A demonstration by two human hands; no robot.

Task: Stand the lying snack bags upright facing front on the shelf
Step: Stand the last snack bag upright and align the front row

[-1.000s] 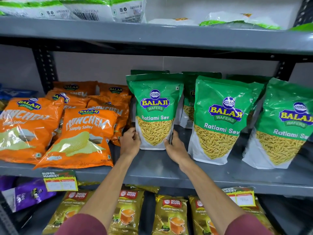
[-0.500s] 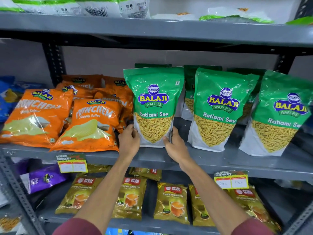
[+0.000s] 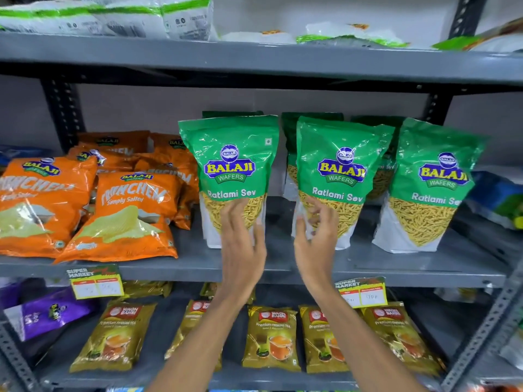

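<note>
- The left hand [image 3: 240, 244] is nearest. It is open, with its fingers flat on the low front of the first green bag [image 3: 230, 179]. It is not pinching anything.
- The right hand [image 3: 317, 236] is open too, fingers spread and a bit curled, at the bottom corner of the middle green bag [image 3: 336, 179]. I cannot tell if it touches. The two hands are apart.
- Both green bags stand up on the shelf [image 3: 198, 267] with their names facing out. A third green bag [image 3: 433, 188] stands just beside them and leans a little.
- Best way now, I think: push softly near the bottom, not the top, so the bag does not tip back.
- Slide each bag's bottom flat and line it up with the shelf's front edge.
- Further left, the orange chip bags [image 3: 133, 210] lie sloped in a pile. These look like the ones that need standing up next.
- Behind, more green bags stand in a back row, so don't knock them.
</note>
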